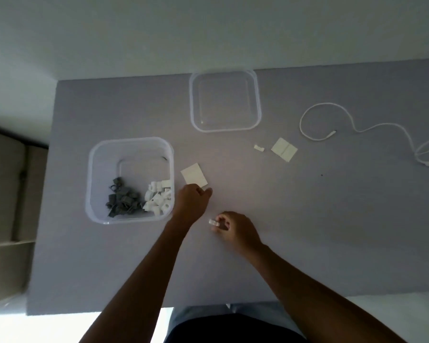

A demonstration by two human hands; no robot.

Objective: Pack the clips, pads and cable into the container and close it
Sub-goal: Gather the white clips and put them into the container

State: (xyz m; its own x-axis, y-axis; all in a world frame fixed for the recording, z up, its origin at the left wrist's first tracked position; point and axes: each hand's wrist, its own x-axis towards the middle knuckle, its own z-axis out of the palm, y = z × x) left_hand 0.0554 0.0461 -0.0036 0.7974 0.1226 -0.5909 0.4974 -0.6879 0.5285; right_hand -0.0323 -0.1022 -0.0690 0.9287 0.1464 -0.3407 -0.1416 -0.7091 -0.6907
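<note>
Packing partly done: clear container (130,179) at left of desk (307,231) holds grey clips (122,201) and white clips (159,199). Right hand (235,229) pinches a white clip (213,222) in its fingertips, near centre. Left hand (191,201), loosely curled, fingertips touching the near edge of a pad (194,178) just right of the container; grip not yet evident. Best course, judged: drop the clip over the rim, then slide the pad to lift an edge. Both forearms reach far from the near edge. Another pad (284,149), small clip (259,147), cable (357,129) and lid (225,101) lie farther off.
</note>
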